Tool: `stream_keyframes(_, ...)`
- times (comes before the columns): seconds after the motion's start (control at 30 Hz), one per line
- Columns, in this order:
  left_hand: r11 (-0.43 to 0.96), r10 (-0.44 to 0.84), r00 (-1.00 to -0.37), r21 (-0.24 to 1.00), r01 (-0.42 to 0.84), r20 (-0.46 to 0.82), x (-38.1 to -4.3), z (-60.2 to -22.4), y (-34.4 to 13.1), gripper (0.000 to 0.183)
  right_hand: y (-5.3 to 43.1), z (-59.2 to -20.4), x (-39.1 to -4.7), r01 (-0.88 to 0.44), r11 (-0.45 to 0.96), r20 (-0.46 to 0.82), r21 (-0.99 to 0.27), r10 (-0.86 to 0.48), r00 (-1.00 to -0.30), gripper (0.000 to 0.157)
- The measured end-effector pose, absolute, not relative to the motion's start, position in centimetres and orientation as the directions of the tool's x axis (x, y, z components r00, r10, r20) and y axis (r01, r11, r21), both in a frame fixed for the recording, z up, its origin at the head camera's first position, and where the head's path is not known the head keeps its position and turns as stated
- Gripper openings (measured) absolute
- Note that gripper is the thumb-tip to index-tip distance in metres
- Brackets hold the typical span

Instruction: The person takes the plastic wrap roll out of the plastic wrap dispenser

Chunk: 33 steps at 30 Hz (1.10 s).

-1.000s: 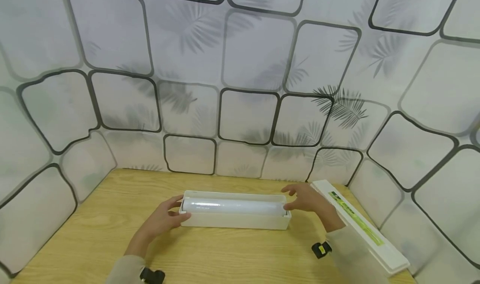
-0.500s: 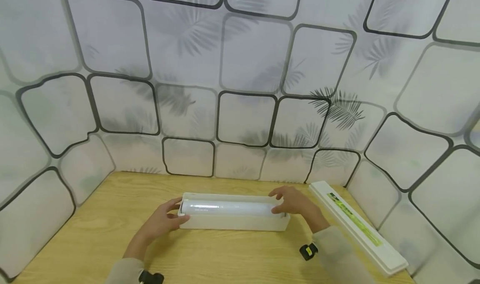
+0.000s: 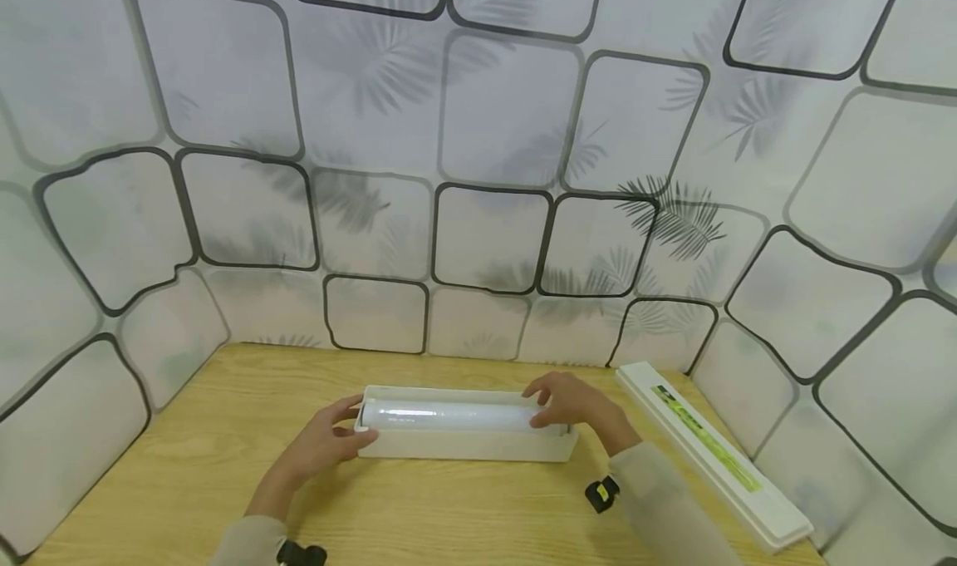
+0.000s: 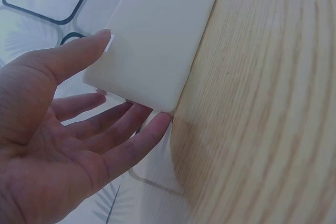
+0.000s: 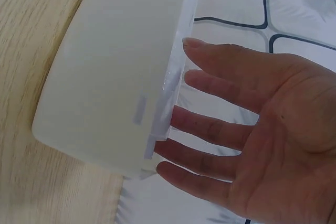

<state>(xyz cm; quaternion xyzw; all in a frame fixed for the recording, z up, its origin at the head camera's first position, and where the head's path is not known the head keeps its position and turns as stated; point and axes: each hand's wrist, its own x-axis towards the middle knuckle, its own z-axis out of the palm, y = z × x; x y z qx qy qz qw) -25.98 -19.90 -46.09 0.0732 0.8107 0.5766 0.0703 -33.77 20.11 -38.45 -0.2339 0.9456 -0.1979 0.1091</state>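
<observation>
A long white cling film dispenser box (image 3: 463,445) stands lidless on the wooden table, with a roll of clear film (image 3: 449,415) lying in it. My left hand (image 3: 325,443) holds the box's left end, thumb at the front corner and fingers against the end wall, as the left wrist view also shows. My right hand (image 3: 571,404) reaches over the right part of the box, fingers loosely bent, with the thumb and fingertips at the film. In the right wrist view, the fingertips (image 5: 194,43) lie along the box's upper edge; whether they pinch any film is unclear.
The white lid (image 3: 718,458), with a green and yellow label, lies slantwise on the table (image 3: 449,516) at the right. Patterned wall covering (image 3: 493,233) encloses the table at the back and both sides. Each wrist carries a small black camera.
My right hand has slid left along the film from the box's right end, moving slowest in the latest half second. My left hand keeps its place on the box.
</observation>
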Motion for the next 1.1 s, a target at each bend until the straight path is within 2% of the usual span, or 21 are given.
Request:
stream_keyframes(0.57, 0.331, 0.206, -0.978, 0.942, 0.047, -0.023, -25.9, -45.9, -19.9, 0.08, 18.3, -38.7, -34.7, -0.413, 0.83, -0.199, -0.375, -0.507, -0.839, 0.036)
stream_keyframes(0.87, 0.331, 0.2, -0.979, 0.943, 0.046, -0.022, -25.9, -45.9, -19.9, 0.079, 17.2, -39.1, -35.3, -0.424, 0.84, -0.24, -0.34, -0.513, -0.824, 0.042)
stream_keyframes(1.1, 0.33, 0.197, -0.98, 0.943, 0.034, -0.033, -25.9, -45.9, -19.9, 0.079, 16.4, -39.3, -35.6, -0.48, 0.815, -0.267, -0.323, -0.566, -0.78, 0.047)
